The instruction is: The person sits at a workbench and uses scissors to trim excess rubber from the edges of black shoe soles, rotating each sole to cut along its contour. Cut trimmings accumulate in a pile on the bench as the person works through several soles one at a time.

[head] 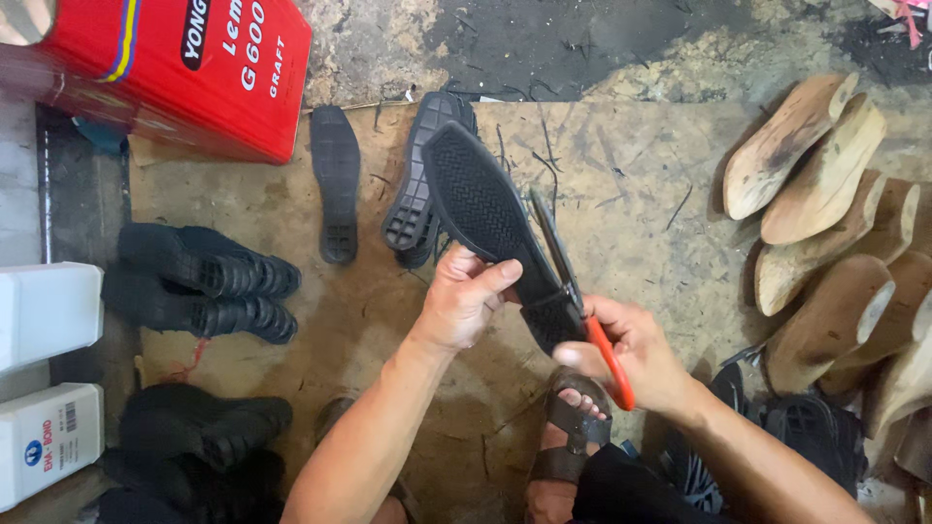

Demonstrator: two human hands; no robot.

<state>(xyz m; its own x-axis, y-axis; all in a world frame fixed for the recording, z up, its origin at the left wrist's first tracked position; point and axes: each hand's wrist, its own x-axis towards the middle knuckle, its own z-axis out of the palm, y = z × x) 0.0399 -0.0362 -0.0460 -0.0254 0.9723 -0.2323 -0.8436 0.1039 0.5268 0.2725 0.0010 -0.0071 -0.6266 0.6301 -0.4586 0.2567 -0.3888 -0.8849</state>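
Note:
My left hand (464, 296) grips a black rubber shoe sole (481, 209) by its narrow heel end, tread side up, toe pointing away from me. My right hand (636, 354) holds scissors (573, 291) with orange handles; their blades run along the sole's right edge. Both hands are above a scuffed brown board (631, 184) on the floor.
More black soles (336, 184) lie on the board behind, with stacks of them (199, 281) at left. Wooden shoe lasts (825, 223) pile up at right. A red tin (184, 68) and white containers (44, 374) stand at left. My sandalled foot (573, 437) is below.

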